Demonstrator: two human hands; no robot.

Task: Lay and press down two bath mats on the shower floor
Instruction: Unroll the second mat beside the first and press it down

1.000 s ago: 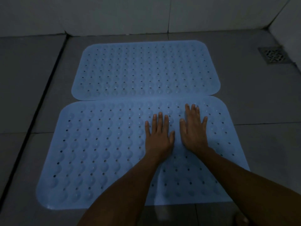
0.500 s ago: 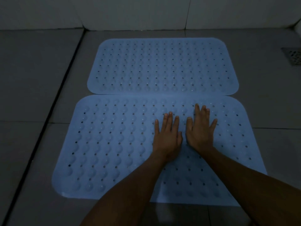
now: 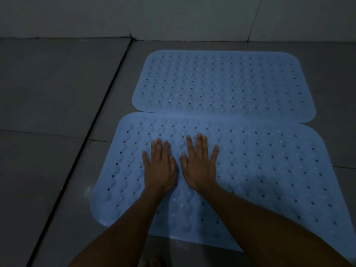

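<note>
Two light blue bath mats with rows of holes and bumps lie flat on the grey tiled shower floor, long edges touching. The far mat [image 3: 221,81] lies near the wall. The near mat [image 3: 269,166] lies in front of it, shifted slightly left. My left hand [image 3: 159,166] and my right hand [image 3: 200,166] press side by side on the left half of the near mat, palms down, fingers straight and pointing at the wall. My forearms cover part of the mat's near edge.
Grey floor tiles [image 3: 48,89] spread to the left, crossed by a dark grout line [image 3: 92,124]. A pale tiled wall [image 3: 173,16] runs along the back.
Both hands have slid left along the near mat, from its right-centre to its left half, staying flat. The view has turned left, and the floor drain at the right is out of frame.
</note>
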